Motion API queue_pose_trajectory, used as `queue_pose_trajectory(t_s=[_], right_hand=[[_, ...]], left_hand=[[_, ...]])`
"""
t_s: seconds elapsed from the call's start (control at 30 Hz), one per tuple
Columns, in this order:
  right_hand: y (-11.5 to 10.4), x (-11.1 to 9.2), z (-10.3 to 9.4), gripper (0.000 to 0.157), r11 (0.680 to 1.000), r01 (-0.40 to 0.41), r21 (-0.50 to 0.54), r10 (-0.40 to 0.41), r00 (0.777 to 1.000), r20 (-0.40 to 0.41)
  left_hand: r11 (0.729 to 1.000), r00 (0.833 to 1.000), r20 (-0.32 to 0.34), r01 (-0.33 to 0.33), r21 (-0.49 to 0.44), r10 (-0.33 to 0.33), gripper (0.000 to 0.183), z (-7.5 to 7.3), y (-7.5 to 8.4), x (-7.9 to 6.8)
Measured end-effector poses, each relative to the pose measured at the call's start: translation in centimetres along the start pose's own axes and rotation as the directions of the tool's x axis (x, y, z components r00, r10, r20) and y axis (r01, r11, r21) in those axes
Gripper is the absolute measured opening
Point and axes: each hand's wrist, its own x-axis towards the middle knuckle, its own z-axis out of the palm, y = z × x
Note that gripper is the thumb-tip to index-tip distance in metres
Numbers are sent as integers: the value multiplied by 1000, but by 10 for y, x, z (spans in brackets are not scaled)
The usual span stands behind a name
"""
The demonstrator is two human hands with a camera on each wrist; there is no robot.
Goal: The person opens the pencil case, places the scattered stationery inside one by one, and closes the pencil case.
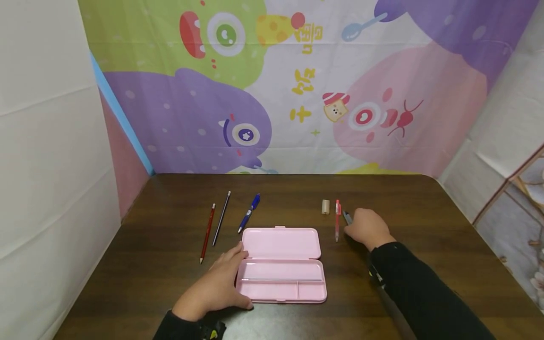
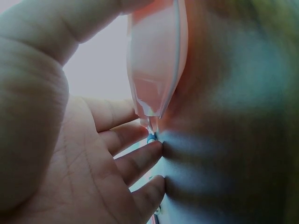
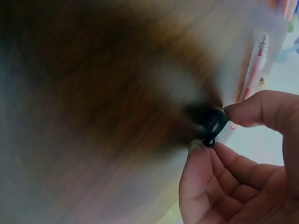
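A pink pencil case lies with its lid folded back, showing bare compartments. My left hand rests along its left side, thumb at the front corner and fingers stretched out toward the lid hinge. In the left wrist view, the case overlaps the fingertips. At the right, my right hand pinches a dark pen between thumb and fingers. Its black rounded end shows in the right wrist view; the hand hides part of the pen. Just left of it lies a red pen.
On the wooden table, a red pencil, a dark pencil and a blue pen lie left of the lid. A small beige block is near the red pen. A cartoon-printed cloth hangs behind the table.
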Motion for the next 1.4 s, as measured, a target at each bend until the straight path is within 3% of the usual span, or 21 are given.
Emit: queue_pose_trajectory(t_s=[0.63,0.83,0.93,1.27,1.4], right_hand=[[5,0,-1,23,1000,-4,-3,4,1000,28],[-23,-8,-2,24,1000,4,-9,-4,1000,-10],[-40,-14,-1,28,999,39,-1,-39,999,-33],[-91,-42,6,18,986,146,80,-142,988,-58],[-109,-56,9,26,978,194,75,-189,980,-65]], left_hand=[[1000,1000,15,0,-6,0,112,0,0,1],[1000,1000,4,-5,8,5,112,1,-1,0],[1000,1000,5,-1,7,1,112,1,-1,1],[1000,1000,11,2,-1,-2,112,2,0,1],[1000,1000,4,8,1,-8,112,1,-1,1]])
